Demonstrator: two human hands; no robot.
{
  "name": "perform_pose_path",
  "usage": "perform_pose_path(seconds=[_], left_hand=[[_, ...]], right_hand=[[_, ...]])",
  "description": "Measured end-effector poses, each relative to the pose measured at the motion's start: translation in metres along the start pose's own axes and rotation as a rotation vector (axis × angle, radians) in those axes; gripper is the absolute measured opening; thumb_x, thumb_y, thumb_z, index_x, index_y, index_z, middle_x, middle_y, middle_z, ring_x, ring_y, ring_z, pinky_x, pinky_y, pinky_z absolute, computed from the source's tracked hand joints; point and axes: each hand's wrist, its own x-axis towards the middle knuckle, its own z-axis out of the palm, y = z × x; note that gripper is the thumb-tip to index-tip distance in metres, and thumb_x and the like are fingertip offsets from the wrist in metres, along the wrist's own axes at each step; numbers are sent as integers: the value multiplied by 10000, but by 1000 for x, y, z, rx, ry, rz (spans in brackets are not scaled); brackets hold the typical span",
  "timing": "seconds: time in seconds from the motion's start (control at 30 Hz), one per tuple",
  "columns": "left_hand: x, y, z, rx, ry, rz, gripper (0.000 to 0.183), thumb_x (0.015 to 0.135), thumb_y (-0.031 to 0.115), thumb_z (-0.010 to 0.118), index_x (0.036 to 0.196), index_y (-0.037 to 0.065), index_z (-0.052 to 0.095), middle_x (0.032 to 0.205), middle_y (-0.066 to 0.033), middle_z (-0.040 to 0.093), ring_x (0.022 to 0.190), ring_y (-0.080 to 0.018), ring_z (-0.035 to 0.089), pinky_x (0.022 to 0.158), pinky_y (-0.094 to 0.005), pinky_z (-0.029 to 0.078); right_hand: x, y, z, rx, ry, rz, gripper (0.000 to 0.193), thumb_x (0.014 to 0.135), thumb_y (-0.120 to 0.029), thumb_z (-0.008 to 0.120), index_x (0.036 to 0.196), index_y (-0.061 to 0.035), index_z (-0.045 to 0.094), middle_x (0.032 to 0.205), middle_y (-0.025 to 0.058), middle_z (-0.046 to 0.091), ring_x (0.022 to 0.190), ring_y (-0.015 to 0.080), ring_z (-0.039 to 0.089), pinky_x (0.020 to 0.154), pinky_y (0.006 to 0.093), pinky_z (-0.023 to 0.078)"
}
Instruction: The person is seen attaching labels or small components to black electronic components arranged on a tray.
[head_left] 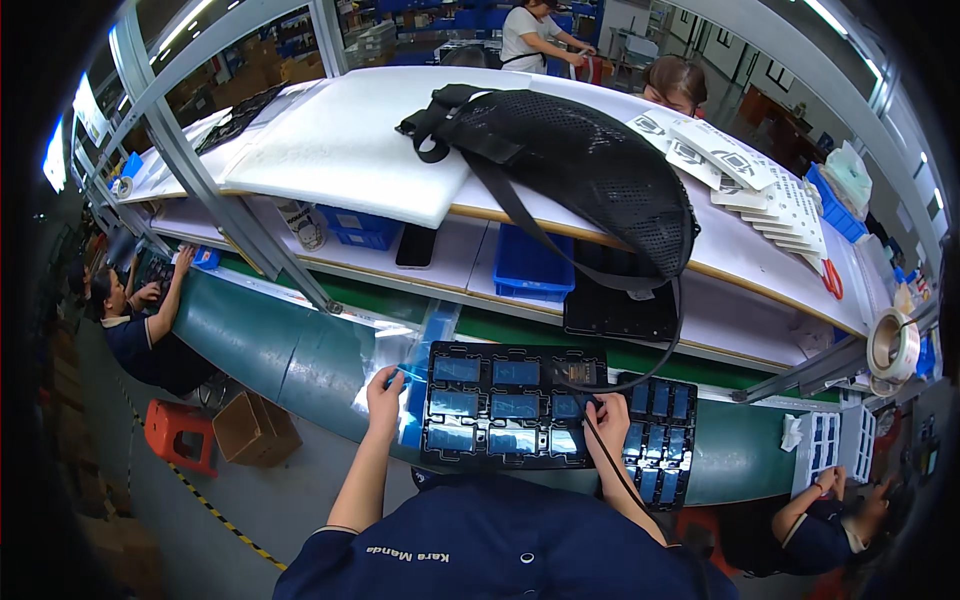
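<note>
A black tray (480, 400) lies on the green work surface in front of me, its pockets holding several rectangular pieces with shiny blue faces, such as a blue-faced piece (516, 372). One upper-right pocket shows a brownish face instead. Left of the tray, my left hand (383, 395) is closed in a pinch on the edge of a clear, bluish plastic film (412, 395). My right hand (608, 420) is at the tray's right side, fingers drawn together beside a blue-faced piece; what they hold is hidden. A black cable (590, 425) runs past that hand.
A second black tray (660, 440) adjoins on the right. Above the work surface, a shelf holds blue bins (530, 265) and a phone (415, 246). A black mesh bag (590, 170), white sheets (740, 165) and red scissors (831, 279) lie on top. Co-workers sit at both sides.
</note>
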Motion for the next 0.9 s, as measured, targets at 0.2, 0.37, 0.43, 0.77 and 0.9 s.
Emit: perform_pose_path(seconds=[0.2, 0.37, 0.43, 0.77, 0.9], left_hand=[[-14, 33, 46, 19, -51, 108, 299, 920, 98, 600, 1183, -44, 599, 1219, -138, 607, 1137, -190, 551, 990, -296, 401], [-71, 70, 94, 189, -225, 333, 221, 910, 75, 600, 1104, -22, 641, 1173, -131, 634, 1077, -212, 600, 922, -301, 453], [-93, 58, 108, 195, -325, 188, 229, 900, 48, 600, 1117, -20, 629, 1117, -124, 651, 985, -193, 636, 832, -287, 496], [-112, 27, 147, 371, -467, 60, 715, 791, -110, 609, 1433, 53, 340, 1096, -85, 636, 1041, -133, 592, 915, -265, 435], [-108, 35, 163, 466, -698, 231, 656, 799, -79, 607, 1407, 42, 395, 1088, -77, 647, 1052, -165, 610, 947, -306, 431]], right_hand=[[4, 1, -2, 62, -28, 13, 172, 770, 41, 648, 937, 7, 625, 930, 95, 574, 568, 122, 469, 515, 239, 404], [4, 12, -7, 307, 13, 168, 61, 852, -1, 624, 910, 14, 625, 914, 45, 572, 601, 56, 461, 529, 192, 377], [4, 19, -7, 366, -16, 135, 56, 864, -16, 622, 911, 12, 630, 897, 45, 586, 618, 56, 483, 543, 189, 390], [16, 1, -24, 141, -501, -351, 258, 764, -86, 709, 1003, -6, 651, 1024, 120, 609, 954, 305, 563, 809, 370, 472], [11, -7, -13, 344, -533, -188, 397, 805, -144, 704, 1166, -15, 600, 1215, 152, 560, 1090, 335, 545, 921, 381, 448]])
